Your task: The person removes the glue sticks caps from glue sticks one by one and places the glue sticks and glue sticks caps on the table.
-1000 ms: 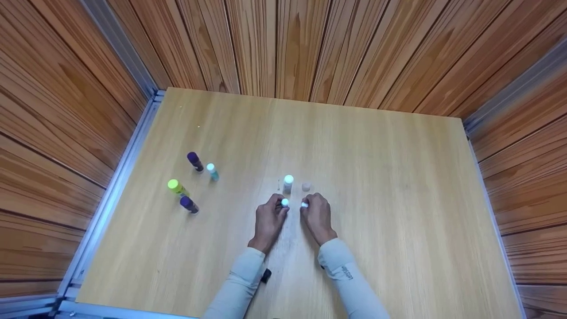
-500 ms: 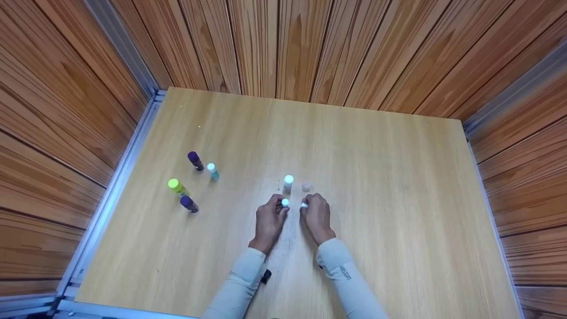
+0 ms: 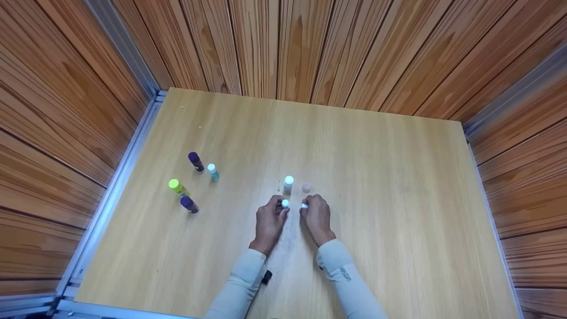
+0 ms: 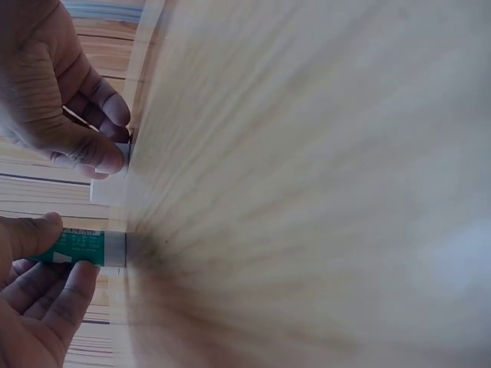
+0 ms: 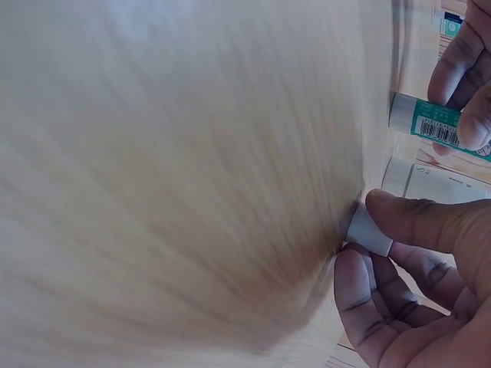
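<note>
Only the wrist views show the green label on the white-topped cylindrical tube the left hand pinches upright, grey end down on the tabletop. At its three o'clock the right hand pinches one short whitish cylinder; four coloured tubes stand towards ten o'clock.

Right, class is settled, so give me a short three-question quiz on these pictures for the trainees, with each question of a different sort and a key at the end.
1. Multiple choice: what does the left hand hold?
A) a yellow-topped tube
B) a green tube
C) nothing

2. True or false: the right hand pinches a small white piece.

3. Count: how many purple-topped tubes stand on the table?

Key: 1. B; 2. True; 3. Two.
</note>
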Motion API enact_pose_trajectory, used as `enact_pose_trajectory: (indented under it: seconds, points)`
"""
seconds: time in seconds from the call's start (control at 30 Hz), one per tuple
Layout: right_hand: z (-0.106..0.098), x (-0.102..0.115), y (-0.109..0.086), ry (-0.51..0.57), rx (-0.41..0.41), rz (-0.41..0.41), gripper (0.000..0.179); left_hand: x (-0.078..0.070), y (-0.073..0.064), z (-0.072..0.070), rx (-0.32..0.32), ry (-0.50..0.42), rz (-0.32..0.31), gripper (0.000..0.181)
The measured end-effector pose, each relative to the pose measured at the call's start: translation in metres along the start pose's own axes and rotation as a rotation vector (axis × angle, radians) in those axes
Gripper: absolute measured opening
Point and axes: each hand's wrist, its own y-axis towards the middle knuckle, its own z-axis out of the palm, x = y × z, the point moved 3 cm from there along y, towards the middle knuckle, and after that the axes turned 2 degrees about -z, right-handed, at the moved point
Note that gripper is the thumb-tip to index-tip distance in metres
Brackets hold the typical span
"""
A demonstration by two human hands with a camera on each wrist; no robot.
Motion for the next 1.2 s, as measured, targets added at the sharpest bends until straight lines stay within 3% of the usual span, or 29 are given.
enact_pose_trajectory:
  seconds: [0.5,0.87,1.2]
  points:
    - [0.0004,-0.0010,-0.0021,-0.003,-0.033,0.004,0.007,-0.0002,-0.0014,-0.0003,-0.016,-0.067,0.012,0.022]
    - [0.0007,-0.0011,-0.0030,-0.015,-0.069,-0.020,0.008,-0.0004,-0.0016,0.0013,-0.007,-0.036,-0.050,0.022]
    - [0.0009,-0.0012,-0.0021,-0.007,-0.061,-0.006,0.008,-0.0003,-0.0026,0.0007,-0.005,-0.032,-0.048,0.021]
